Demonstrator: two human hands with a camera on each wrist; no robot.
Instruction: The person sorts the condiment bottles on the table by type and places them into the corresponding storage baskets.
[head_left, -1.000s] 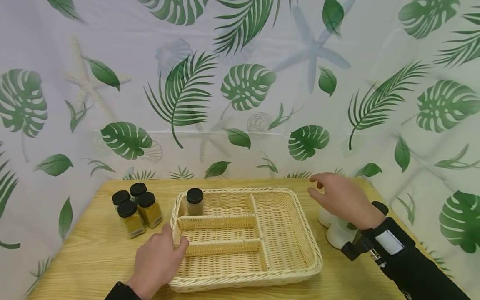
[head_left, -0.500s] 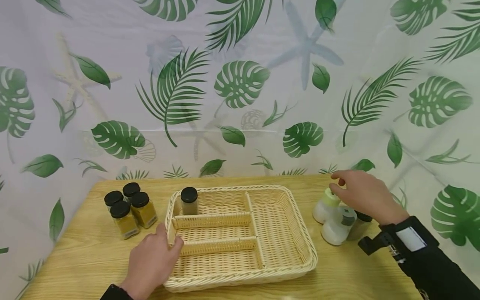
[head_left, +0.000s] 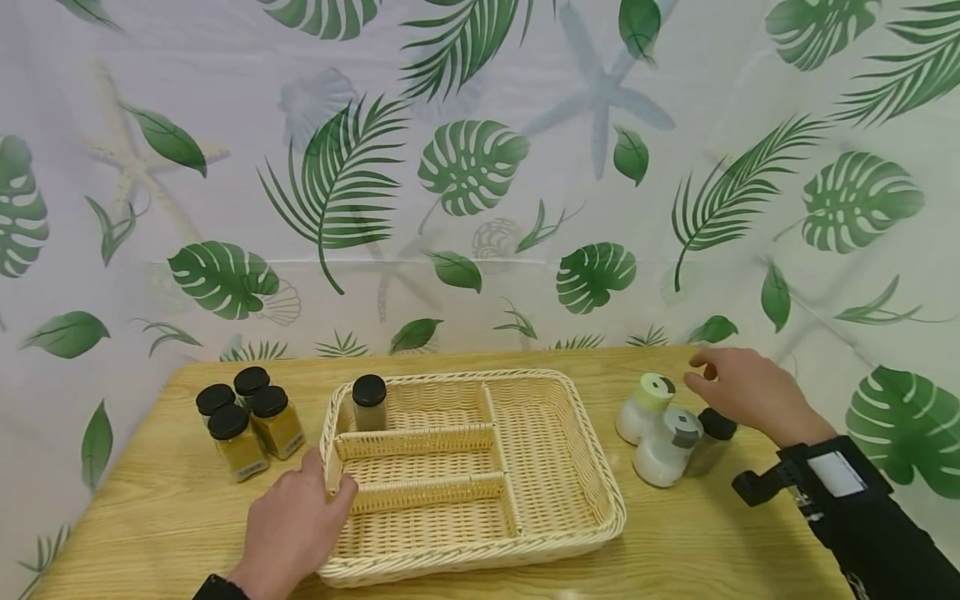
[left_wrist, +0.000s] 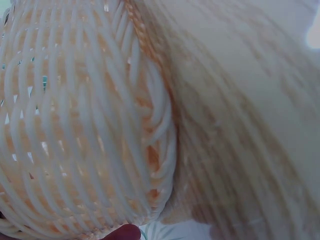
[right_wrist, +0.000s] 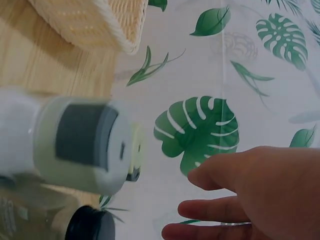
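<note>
Here on the worktop (head_left: 165, 508), the left hand (head_left: 291, 518) is gripping the near-left edge of the wicker basket (head_left: 551, 454), its grip pinching the rim with the thumb lying inside the wall. The basket is sitting in the middle, its three narrow compartments lining up on the left and one long compartment running down the right.

One black-lidded jar (head_left: 370, 406) is standing upright in the far-left compartment, tucked against the left end. Outside the basket to the left, four spice jars (head_left: 238, 443) are crowding together under black lids, the front two showing yellow contents.

Over on the right, the right hand (head_left: 759, 396) is hovering beside the bottles, its grip holding nothing, thumb and fingers staying spread apart; the right wrist view is showing a gap between them and the bottles. Just beside it, the green-capped shaker (head_left: 640, 410), the grey-capped shaker (head_left: 664, 450) and the dark-lidded bottle (head_left: 711, 442) are standing close together, right of the basket.

Behind it all, the leaf-print cloth (head_left: 450, 75) is hanging beyond the worktop's far edge.
</note>
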